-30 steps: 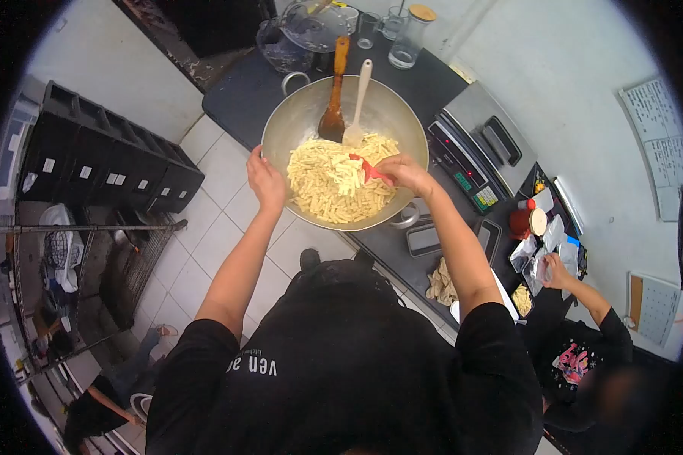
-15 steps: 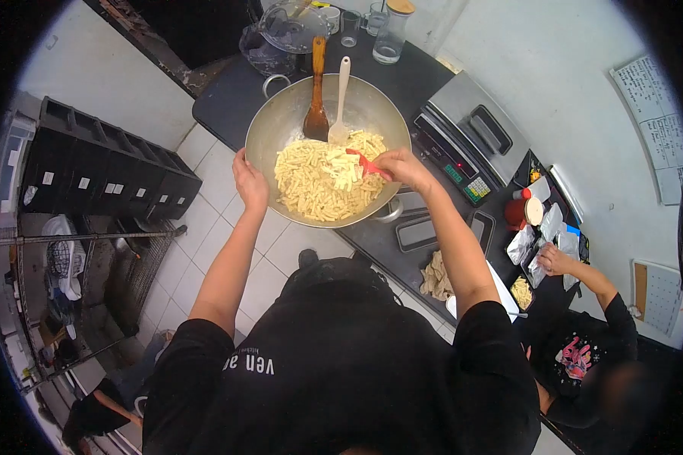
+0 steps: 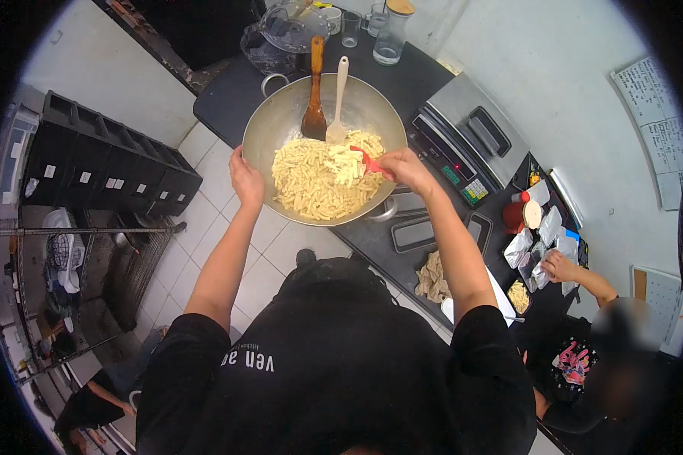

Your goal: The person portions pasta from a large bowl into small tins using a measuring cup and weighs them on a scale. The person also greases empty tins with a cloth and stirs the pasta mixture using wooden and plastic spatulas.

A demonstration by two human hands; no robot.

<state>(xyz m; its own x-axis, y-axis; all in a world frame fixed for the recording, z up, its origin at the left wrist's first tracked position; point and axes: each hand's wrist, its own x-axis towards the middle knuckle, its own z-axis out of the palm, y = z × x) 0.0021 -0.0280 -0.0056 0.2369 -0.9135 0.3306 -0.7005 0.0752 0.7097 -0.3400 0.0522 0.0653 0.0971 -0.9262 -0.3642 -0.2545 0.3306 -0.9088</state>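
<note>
A large metal wok (image 3: 281, 114) with a loop handle on each side holds a heap of creamy short pasta (image 3: 319, 189). At its left rim, my left hand (image 3: 247, 180) has its fingers curled against the edge. My right hand (image 3: 406, 168) grips a red serving utensil (image 3: 369, 164) over the right part of the pasta; pieces lie at its head, whose exact shape is partly hidden. A brown wooden spatula (image 3: 314, 114) and a pale spoon (image 3: 337, 121) rest in the wok, handles leaning on the far rim.
Right of the wok stands a digital scale (image 3: 451, 144) bearing a black tray (image 3: 489, 130). More black trays (image 3: 417, 233) and a crumpled cloth (image 3: 432, 279) lie nearer. A co-worker's hand (image 3: 561, 267) touches foil-covered containers (image 3: 548, 227). A glass bottle (image 3: 389, 38) stands behind.
The red utensil and my right hand have shifted very slightly left, with the wok. The co-worker's hand has moved a little, and their head leans further into view.
</note>
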